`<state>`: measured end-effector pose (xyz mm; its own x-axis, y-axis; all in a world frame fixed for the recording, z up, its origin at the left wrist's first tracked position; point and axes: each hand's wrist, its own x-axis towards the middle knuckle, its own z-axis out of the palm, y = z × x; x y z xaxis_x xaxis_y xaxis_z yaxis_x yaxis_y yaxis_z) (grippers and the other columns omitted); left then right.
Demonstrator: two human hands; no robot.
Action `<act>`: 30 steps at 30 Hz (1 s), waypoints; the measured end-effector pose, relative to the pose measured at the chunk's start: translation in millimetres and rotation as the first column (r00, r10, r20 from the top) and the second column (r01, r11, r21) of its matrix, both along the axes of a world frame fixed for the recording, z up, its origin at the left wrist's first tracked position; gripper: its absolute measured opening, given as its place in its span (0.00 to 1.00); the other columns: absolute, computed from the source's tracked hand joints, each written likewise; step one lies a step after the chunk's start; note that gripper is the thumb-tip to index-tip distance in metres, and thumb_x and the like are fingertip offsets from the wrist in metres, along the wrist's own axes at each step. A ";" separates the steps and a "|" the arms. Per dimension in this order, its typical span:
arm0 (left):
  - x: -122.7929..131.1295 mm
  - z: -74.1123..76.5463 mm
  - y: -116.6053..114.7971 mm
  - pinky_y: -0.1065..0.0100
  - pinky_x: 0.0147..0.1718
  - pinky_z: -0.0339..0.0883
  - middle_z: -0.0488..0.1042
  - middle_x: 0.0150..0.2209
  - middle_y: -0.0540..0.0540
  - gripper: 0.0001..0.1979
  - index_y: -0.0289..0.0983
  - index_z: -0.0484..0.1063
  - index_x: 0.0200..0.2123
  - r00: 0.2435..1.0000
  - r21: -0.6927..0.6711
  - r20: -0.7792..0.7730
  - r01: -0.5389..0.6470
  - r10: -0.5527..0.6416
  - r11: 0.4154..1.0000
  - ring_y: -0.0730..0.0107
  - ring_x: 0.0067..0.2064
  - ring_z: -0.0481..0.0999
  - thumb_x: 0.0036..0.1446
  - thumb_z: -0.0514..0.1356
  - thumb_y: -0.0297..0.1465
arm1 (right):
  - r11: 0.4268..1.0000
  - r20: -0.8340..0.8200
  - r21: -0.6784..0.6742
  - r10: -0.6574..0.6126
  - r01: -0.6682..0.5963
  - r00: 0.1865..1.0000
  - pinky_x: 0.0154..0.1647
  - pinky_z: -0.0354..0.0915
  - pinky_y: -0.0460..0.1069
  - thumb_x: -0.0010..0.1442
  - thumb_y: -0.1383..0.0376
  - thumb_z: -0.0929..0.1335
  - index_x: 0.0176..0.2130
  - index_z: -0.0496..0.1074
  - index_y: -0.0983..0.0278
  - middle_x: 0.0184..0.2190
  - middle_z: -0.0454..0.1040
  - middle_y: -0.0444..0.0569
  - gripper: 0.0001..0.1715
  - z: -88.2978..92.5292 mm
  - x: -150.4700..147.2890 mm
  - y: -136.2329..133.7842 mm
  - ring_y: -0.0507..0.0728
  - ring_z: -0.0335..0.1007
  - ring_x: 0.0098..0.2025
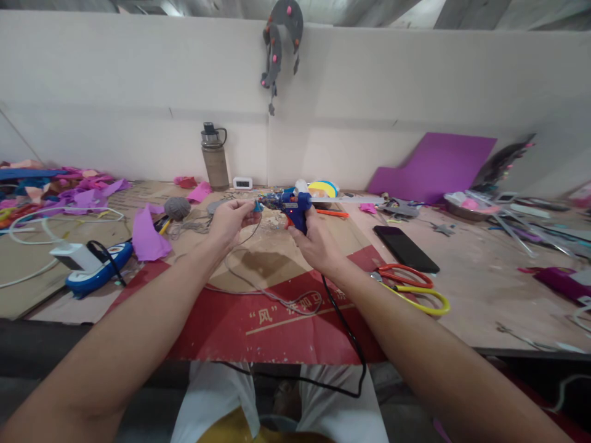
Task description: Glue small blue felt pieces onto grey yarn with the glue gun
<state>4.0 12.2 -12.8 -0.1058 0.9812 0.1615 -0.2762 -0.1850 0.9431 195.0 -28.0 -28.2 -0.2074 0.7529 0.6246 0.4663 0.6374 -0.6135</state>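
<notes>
My right hand (315, 237) is wrapped round the handle of a blue hot glue gun (298, 209), whose nozzle points left. A long white glue stick (346, 200) sticks out of its back, and a black cord (341, 314) hangs from its grip. Just left of the nozzle, my left hand (235, 220) pinches a small blue-teal piece (257, 207), perhaps felt, at its fingertips. Grey yarn (258, 289) trails below that hand across the red and brown cardboard (277, 332). Whether the nozzle touches the piece I cannot tell.
Scissors with red and yellow handles (415, 289) and a black phone (406, 248) lie right of my forearm. At left are a blue power strip (99, 271), purple felt (150, 234) and a grey yarn ball (177, 208). A bottle (215, 160) stands by the wall.
</notes>
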 end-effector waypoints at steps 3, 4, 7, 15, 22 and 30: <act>-0.4 -0.6 0.4 0.69 0.29 0.70 0.74 0.23 0.48 0.08 0.32 0.70 0.25 1.000 0.006 -0.008 -0.004 0.004 1.000 0.75 0.23 0.74 0.46 0.67 0.28 | 1.000 0.000 -0.006 -0.004 0.004 1.000 0.50 0.65 0.56 0.59 0.67 0.62 0.49 0.62 0.63 0.43 0.71 0.53 0.16 -0.5 0.3 0.7 0.59 0.67 0.44; -0.6 -1.0 0.7 0.69 0.29 0.70 0.74 0.23 0.48 0.08 0.32 0.70 0.26 1.000 0.010 -0.010 -0.002 0.002 1.000 0.75 0.23 0.74 0.45 0.67 0.29 | 1.000 0.001 -0.002 -0.006 0.006 1.000 0.50 0.65 0.57 0.59 0.67 0.62 0.48 0.63 0.63 0.43 0.71 0.53 0.15 -0.7 0.3 1.0 0.60 0.67 0.45; -1.2 -1.9 1.5 0.69 0.29 0.70 0.74 0.23 0.48 0.09 0.33 0.70 0.25 1.000 0.022 -0.010 0.002 -0.002 1.000 0.75 0.23 0.73 0.44 0.68 0.30 | 1.000 0.006 0.007 -0.012 0.011 1.000 0.50 0.65 0.57 0.59 0.67 0.62 0.47 0.63 0.63 0.43 0.72 0.53 0.14 -1.0 0.5 1.2 0.61 0.67 0.45; -1.9 -2.1 2.4 0.70 0.28 0.70 0.74 0.23 0.47 0.08 0.33 0.70 0.25 1.000 0.029 0.009 -0.013 0.013 0.999 0.75 0.23 0.73 0.45 0.67 0.29 | 1.000 0.000 -0.005 -0.013 0.013 1.000 0.50 0.64 0.58 0.58 0.67 0.62 0.46 0.65 0.63 0.43 0.71 0.54 0.14 -0.1 1.4 0.2 0.62 0.66 0.47; -1.2 -1.2 0.6 0.69 0.28 0.70 0.74 0.23 0.47 0.08 0.33 0.71 0.25 1.000 0.024 -0.001 -0.003 0.003 1.000 0.74 0.24 0.73 0.44 0.67 0.29 | 1.000 0.015 0.005 -0.024 0.024 1.000 0.53 0.63 0.58 0.59 0.66 0.62 0.50 0.63 0.63 0.46 0.71 0.55 0.19 1.4 0.4 -0.8 0.62 0.66 0.50; 0.4 1.1 -1.7 0.69 0.29 0.70 0.73 0.22 0.48 0.07 0.32 0.70 0.25 1.000 -0.001 -0.014 0.009 -0.009 1.000 0.74 0.23 0.74 0.45 0.66 0.28 | 1.000 -0.004 0.031 -0.001 0.001 1.000 0.55 0.62 0.60 0.59 0.67 0.62 0.54 0.62 0.63 0.48 0.70 0.56 0.22 2.2 -1.0 -0.9 0.63 0.66 0.51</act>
